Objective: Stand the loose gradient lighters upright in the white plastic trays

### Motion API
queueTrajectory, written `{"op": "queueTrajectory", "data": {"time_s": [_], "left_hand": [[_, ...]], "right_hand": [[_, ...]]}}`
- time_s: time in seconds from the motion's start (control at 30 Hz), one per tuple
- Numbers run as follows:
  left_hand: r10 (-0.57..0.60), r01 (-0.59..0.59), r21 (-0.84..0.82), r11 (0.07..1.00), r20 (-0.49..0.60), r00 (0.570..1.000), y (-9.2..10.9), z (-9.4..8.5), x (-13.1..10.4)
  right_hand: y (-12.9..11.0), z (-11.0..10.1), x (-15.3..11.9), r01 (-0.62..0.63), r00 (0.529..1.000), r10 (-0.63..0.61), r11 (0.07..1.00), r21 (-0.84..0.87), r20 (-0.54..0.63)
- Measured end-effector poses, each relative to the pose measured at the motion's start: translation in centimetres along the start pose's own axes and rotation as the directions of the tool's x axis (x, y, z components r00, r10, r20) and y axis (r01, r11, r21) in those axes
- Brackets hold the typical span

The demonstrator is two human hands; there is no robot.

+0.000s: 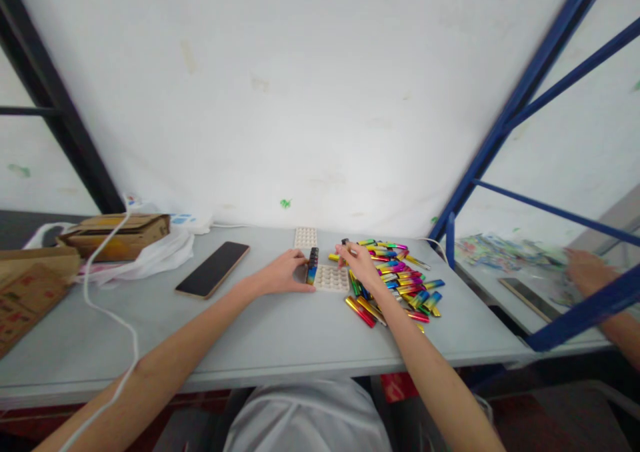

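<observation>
A white tray (332, 279) with rows of round sockets lies flat on the table in front of me. Along its left side stands a row of slim lighters (312, 269), shiny blue and yellow with dark tops. My left hand (285, 272) curves around the tray's left edge, thumb at the near corner and fingers by the standing row. Over the tray's right side, my right hand (356, 259) pinches one lighter (345, 242); its dark top shows above the fingers, which hide the rest. Just right of that hand spreads a loose pile of metallic multicoloured lighters (400, 282).
A second white socketed piece (306, 237) lies near the wall. A phone (214, 269) rests to the left, with cardboard boxes (120, 232) and a white plastic bag (167, 255) beyond. Blue metal bars (480, 159) rise at the right, with another person's hand (587, 269) behind them.
</observation>
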State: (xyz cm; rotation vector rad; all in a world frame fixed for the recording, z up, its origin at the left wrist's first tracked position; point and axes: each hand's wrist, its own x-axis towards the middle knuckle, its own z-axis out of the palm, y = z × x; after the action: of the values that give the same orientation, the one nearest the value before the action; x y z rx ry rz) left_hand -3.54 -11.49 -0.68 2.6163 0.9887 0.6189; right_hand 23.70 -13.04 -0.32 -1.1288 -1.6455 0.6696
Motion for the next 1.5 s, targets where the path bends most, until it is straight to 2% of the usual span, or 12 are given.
{"op": "queueTrajectory", "data": {"time_s": [0.1, 0.17, 0.43, 0.6, 0.7, 0.8, 0.97, 1.1, 1.2, 1.33, 1.5], "left_hand": [[0.013, -0.013, -0.001, 1.000, 0.022, 1.000, -0.1, -0.2, -0.1], [0.013, -0.014, 0.005, 1.000, 0.030, 0.999, 0.0, -0.3, -0.1], [0.005, -0.005, -0.001, 1.000, 0.022, 1.000, 0.3, -0.4, -0.2], [0.012, -0.012, -0.009, 1.000, 0.008, 1.000, 0.1, -0.3, -0.2], [0.011, -0.011, -0.004, 1.000, 0.007, 1.000, 0.0, -0.2, -0.2], [0.013, -0.013, -0.006, 1.000, -0.003, 1.000, -0.1, -0.1, -0.2], [0.009, -0.009, -0.001, 1.000, 0.011, 1.000, 0.1, -0.2, -0.2], [0.009, -0.009, -0.008, 1.000, 0.012, 1.000, 0.2, -0.3, -0.2], [0.011, -0.011, -0.012, 1.000, 0.006, 1.000, 0.2, -0.3, -0.2], [0.012, -0.012, 0.016, 1.000, 0.012, 1.000, 0.2, -0.3, -0.3], [0.008, -0.008, 0.018, 1.000, 0.015, 1.000, 0.2, -0.3, -0.3]], "right_hand": [[0.0, 0.5, -0.2, -0.128, 0.992, 0.124, 0.983, 0.135, 0.039], [0.0, 0.8, -0.2, -0.155, 0.988, 0.152, 0.977, 0.149, 0.030], [0.0, 1.2, -0.3, -0.143, 0.989, 0.140, 0.987, -0.080, -0.037], [0.1, 1.2, -0.2, -0.179, 0.981, 0.161, 0.965, -0.189, -0.110], [0.2, 1.1, -0.2, -0.150, 0.985, 0.131, 0.969, -0.194, -0.112], [0.4, 1.0, -0.2, -0.068, 0.994, 0.052, 0.983, -0.170, -0.098], [0.4, 1.2, -0.3, 0.013, 0.998, -0.010, 0.999, -0.046, 0.059], [0.0, 1.1, -0.5, 0.167, 0.985, -0.153, 0.960, -0.223, 0.078], [-0.2, 1.1, -0.8, 0.157, 0.984, -0.122, 0.935, -0.319, 0.126], [-0.2, 1.4, -0.9, 0.091, 0.990, -0.054, 0.951, -0.296, 0.133], [0.2, 1.6, -0.7, 0.123, 0.976, -0.058, 0.940, -0.317, 0.208]]}}
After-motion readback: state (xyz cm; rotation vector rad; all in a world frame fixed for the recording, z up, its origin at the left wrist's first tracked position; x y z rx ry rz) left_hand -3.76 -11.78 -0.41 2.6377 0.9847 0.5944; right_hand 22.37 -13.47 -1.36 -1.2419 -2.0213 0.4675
